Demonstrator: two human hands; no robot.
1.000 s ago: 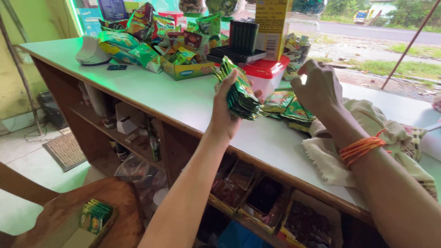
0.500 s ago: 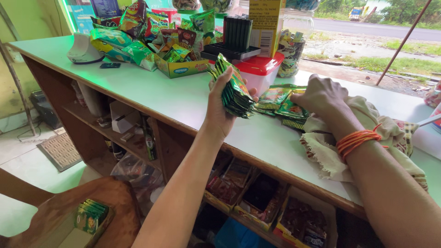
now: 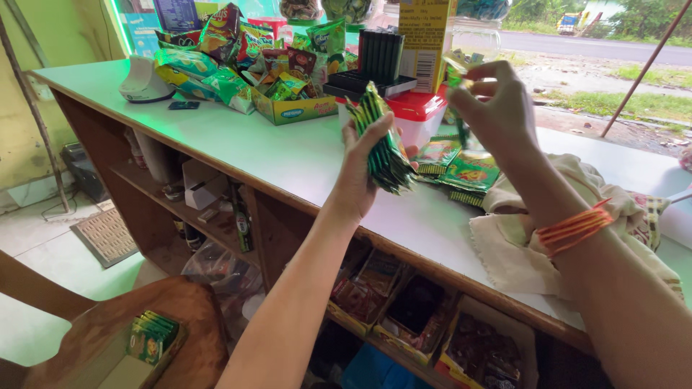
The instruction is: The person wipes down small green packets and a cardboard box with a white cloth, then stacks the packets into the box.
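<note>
A long white shop counter [image 3: 238, 148] runs from the far left corner toward the near right, its front edge bare beside the left hand. One cream cloth [image 3: 530, 245] hangs over the near edge at right. At the back edge sits a heap of snack packets [image 3: 238, 57], one red-lidded plastic tub [image 3: 414, 115] and a few flat green sachets [image 3: 461, 169]. The left hand [image 3: 360, 169] is closed around a thick stack of green sachets [image 3: 386, 144], upright above the counter. The right hand [image 3: 494, 108], raised, pinches one small sachet [image 3: 458, 72] between fingertips. One wooden stool [image 3: 122, 338] stands below.
</note>
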